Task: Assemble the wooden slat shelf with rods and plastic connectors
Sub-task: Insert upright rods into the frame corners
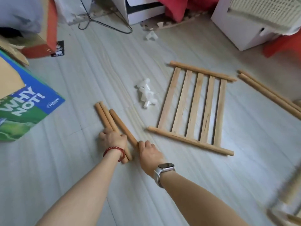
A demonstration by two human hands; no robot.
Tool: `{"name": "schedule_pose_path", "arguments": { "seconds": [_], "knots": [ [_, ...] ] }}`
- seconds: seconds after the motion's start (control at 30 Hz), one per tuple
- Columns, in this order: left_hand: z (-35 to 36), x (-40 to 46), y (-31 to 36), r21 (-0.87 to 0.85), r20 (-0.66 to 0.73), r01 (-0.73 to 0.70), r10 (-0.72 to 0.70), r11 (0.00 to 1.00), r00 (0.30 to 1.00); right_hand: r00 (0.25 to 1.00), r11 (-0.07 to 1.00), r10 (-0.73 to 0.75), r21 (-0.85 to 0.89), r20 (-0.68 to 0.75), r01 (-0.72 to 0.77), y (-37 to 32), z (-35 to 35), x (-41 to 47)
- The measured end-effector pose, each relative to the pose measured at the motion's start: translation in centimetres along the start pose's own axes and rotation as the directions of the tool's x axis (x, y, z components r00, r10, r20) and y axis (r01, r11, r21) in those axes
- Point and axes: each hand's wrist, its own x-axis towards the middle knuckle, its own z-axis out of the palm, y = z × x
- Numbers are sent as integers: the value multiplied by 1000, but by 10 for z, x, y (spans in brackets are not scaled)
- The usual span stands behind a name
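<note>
Left hand (112,137) on rods (105,116) (slat panel (193,108) apart)

The floor (84,79) is pale grey with a faint wood-grain pattern running in long streaks, evenly lit by soft daylight. At the left edge sits a cardboard box (24,110) printed in blue and green with the words "WHY NOT!", and behind it an orange-red carton (48,35). A black wire hanger (104,25) lies near the far wall. A white cabinet (241,30) stands at the upper right, a cream knitted cloth (267,12) draped over it. Red fabric (175,7) is heaped beside a white box (143,12).
</note>
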Motion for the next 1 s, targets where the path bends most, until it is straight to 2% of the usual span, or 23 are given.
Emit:
{"name": "schedule_pose_path", "arguments": {
  "seconds": [0.1,0.2,0.27,0.4,0.53,0.63,0.77,0.9,1.0],
  "knots": [
    [4,5,2,-19,7,-10,11,1000,1000,990,983,139,118,8,-139,2,-1,5],
    [3,-3,-1,-161,-6,21,-23,987,1000,958,919,271,272,88,-285,14,-15,3],
    [1,-18,0,-243,-33,4,-12,970,999,969,934,238,260,61,-246,25,-34,-6],
    [-15,-54,21,-463,-37,-110,105,879,994,979,967,153,227,-137,-119,40,-72,-38],
    [-44,-93,71,-666,-57,-228,257,710,965,933,908,184,416,-308,-42,54,-127,-88],
    [-73,-142,112,-744,-100,-352,426,568,899,851,822,264,568,-454,48,66,-173,-140],
    [-104,-222,162,-803,-121,-427,588,416,800,685,772,314,597,-657,218,81,-228,-231],
    [-115,-315,191,-865,-60,-409,751,289,657,494,685,372,591,-786,425,97,-254,-333],
    [-107,-382,200,-917,5,-326,823,230,568,404,652,455,606,-794,456,121,-247,-393]
  ]
}}
